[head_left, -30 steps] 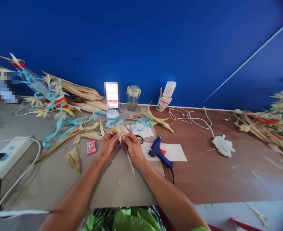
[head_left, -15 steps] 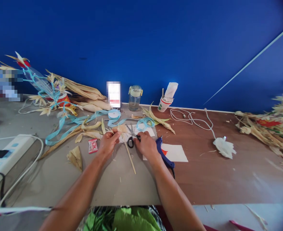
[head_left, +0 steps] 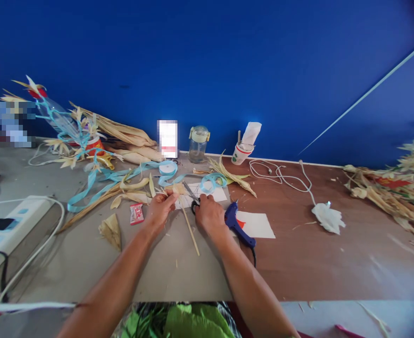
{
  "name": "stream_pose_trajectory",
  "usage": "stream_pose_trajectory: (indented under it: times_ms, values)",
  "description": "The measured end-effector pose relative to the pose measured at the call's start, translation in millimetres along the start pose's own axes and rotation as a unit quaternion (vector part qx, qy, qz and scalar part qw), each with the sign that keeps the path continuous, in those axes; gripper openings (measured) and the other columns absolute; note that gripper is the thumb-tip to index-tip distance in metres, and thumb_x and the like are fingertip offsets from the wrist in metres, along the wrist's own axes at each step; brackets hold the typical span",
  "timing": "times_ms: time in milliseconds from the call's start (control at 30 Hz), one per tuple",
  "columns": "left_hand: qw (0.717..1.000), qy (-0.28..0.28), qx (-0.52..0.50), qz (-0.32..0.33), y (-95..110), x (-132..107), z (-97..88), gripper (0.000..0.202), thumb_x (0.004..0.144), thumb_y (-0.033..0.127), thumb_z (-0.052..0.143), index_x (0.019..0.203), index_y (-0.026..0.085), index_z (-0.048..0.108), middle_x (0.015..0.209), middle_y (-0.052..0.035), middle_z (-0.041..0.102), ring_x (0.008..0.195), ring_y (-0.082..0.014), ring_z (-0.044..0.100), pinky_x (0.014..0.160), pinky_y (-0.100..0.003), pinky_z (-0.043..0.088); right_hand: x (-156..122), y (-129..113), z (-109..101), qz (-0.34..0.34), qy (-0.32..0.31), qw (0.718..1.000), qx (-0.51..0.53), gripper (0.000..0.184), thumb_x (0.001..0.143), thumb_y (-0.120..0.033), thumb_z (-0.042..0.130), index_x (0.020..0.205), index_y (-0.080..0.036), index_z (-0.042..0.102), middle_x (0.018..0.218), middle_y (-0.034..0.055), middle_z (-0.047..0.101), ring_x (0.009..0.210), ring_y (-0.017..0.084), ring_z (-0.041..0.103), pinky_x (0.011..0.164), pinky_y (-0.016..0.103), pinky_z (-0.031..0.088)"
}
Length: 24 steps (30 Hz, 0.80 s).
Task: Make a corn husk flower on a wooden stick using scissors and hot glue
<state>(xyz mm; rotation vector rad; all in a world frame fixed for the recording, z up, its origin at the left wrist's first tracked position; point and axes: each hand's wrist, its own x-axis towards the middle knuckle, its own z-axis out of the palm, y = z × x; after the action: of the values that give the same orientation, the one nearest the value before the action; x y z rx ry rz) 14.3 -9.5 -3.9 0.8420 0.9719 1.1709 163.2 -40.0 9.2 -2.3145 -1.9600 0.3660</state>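
Note:
Near the middle of the table, my left hand pinches a pale piece of corn husk between thumb and fingertips. A thin straw-coloured stick slants down toward me from just below that husk; whether it is joined to it is hard to see. My right hand is closed around the black handles of a pair of scissors. Their blades point up and left, close beside the husk, and appear together. A white sheet of paper lies beneath the work. Right of my right hand rests a blue glue gun.
Light-blue ribbon, loose husks and a red candy packet lie to the left, beyond a power strip. Along the wall stand a lidded jar and a paper cup. A white cable curls at right.
My right hand has shifted slightly left, toward the husk. The scissor blades have come together and their handles have closed. My left hand stays nearly in place, still pinching the husk.

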Motion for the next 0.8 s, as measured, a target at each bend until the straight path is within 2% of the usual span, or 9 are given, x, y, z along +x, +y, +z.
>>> stream_pose_trajectory:
  times_ms: [100, 167, 267, 333, 467, 533, 633, 733, 800]
  values:
    - [1.0, 0.0, -0.003, -0.002, 0.4, 0.2, 0.2, 0.032, 0.061, 0.036, 0.077, 0.065, 0.014, 0.055, 0.05, 0.0081, 0.035, 0.043, -0.0025, 0.026, 0.045, -0.021, 0.02, 2.7, 4.3, 1.6, 0.005, 0.01, 0.999, 0.046, 0.028, 0.083, -0.024, 0.049, 0.109, -0.014, 0.056, 0.102, 0.0142, 0.063, 0.089, 0.024, 0.064, 0.073, 0.031, 0.045]
    - [1.0, 0.0, -0.005, -0.003, 0.6, 0.2, 0.4, 0.031, 0.061, 0.036, 0.077, 0.066, 0.014, 0.055, 0.05, 0.0084, 0.034, 0.043, -0.0026, 0.025, 0.045, -0.021, 0.02, 7.5, 10.7, 3.9, 0.008, 0.01, 0.992, 0.124, 0.03, 0.081, -0.024, 0.052, 0.109, -0.015, 0.057, 0.097, 0.0116, 0.065, 0.088, 0.022, 0.063, 0.074, 0.03, 0.044]
    - [1.0, -0.004, -0.011, -0.006, 1.2, -0.4, 0.9, 0.031, 0.062, 0.035, 0.077, 0.066, 0.014, 0.054, 0.05, 0.0088, 0.034, 0.042, -0.0025, 0.025, 0.044, -0.02, 0.02, 17.8, 22.6, 6.3, 0.046, -0.011, 0.948, 0.315, 0.025, 0.074, -0.024, 0.058, 0.098, -0.016, 0.061, 0.078, 0.0037, 0.065, 0.074, 0.016, 0.06, 0.067, 0.026, 0.042]
    - [1.0, -0.008, -0.01, -0.008, 1.4, -0.9, 1.2, 0.031, 0.063, 0.035, 0.076, 0.066, 0.014, 0.054, 0.05, 0.0088, 0.033, 0.042, -0.0024, 0.025, 0.044, -0.02, 0.02, 23.4, 28.9, 5.1, 0.081, -0.037, 0.878, 0.47, 0.021, 0.07, -0.026, 0.062, 0.088, -0.015, 0.061, 0.067, -0.0012, 0.06, 0.058, 0.011, 0.053, 0.056, 0.022, 0.038]
    - [1.0, -0.012, -0.004, -0.015, 0.5, -0.5, 0.6, 0.032, 0.063, 0.035, 0.076, 0.064, 0.014, 0.052, 0.049, 0.0087, 0.033, 0.041, -0.0022, 0.025, 0.043, -0.02, 0.018, 25.1, 33.2, -3.3, 0.091, -0.146, 0.676, 0.717, 0.031, 0.058, -0.031, 0.073, 0.08, -0.015, 0.059, 0.055, -0.0075, 0.05, 0.04, 0.003, 0.03, 0.041, 0.018, 0.021]
    - [1.0, -0.015, -0.004, -0.016, -0.5, 0.2, -0.4, 0.032, 0.063, 0.035, 0.076, 0.064, 0.014, 0.052, 0.049, 0.0084, 0.034, 0.041, -0.0023, 0.026, 0.043, -0.02, 0.017, 22.3, 32.8, -7.4, 0.074, -0.196, 0.614, 0.761, 0.035, 0.053, -0.029, 0.077, 0.079, -0.016, 0.059, 0.053, -0.0085, 0.049, 0.038, 0.001, 0.026, 0.039, 0.017, 0.016]
    - [1.0, -0.016, -0.004, -0.017, -1.9, 1.1, -2.1, 0.03, 0.065, 0.034, 0.075, 0.066, 0.014, 0.053, 0.05, 0.0082, 0.035, 0.041, -0.0025, 0.027, 0.042, -0.02, 0.017, 18.5, 31.5, -10.4, 0.059, -0.23, 0.594, 0.768, 0.036, 0.052, -0.024, 0.076, 0.083, -0.015, 0.061, 0.055, -0.0078, 0.051, 0.038, 0.001, 0.027, 0.04, 0.016, 0.015]
    - [1.0, -0.02, -0.002, -0.016, -2.4, 1.4, -2.7, 0.028, 0.065, 0.032, 0.075, 0.068, 0.014, 0.053, 0.05, 0.0084, 0.035, 0.041, -0.0022, 0.027, 0.042, -0.019, 0.018, 17.8, 30.1, -9.7, 0.063, -0.222, 0.608, 0.76, 0.04, 0.054, -0.025, 0.075, 0.09, -0.016, 0.06, 0.06, -0.0067, 0.055, 0.039, 0.001, 0.03, 0.04, 0.016, 0.016]
    - [1.0, -0.025, 0.0, -0.016, -2.1, 1.3, -2.3, 0.029, 0.065, 0.032, 0.075, 0.068, 0.014, 0.053, 0.05, 0.0086, 0.035, 0.041, -0.0018, 0.027, 0.042, -0.019, 0.018, 18.8, 28.9, -7.6, 0.077, -0.193, 0.63, 0.748, 0.039, 0.056, -0.029, 0.074, 0.09, -0.017, 0.058, 0.06, -0.0075, 0.054, 0.039, 0.002, 0.031, 0.04, 0.017, 0.016]
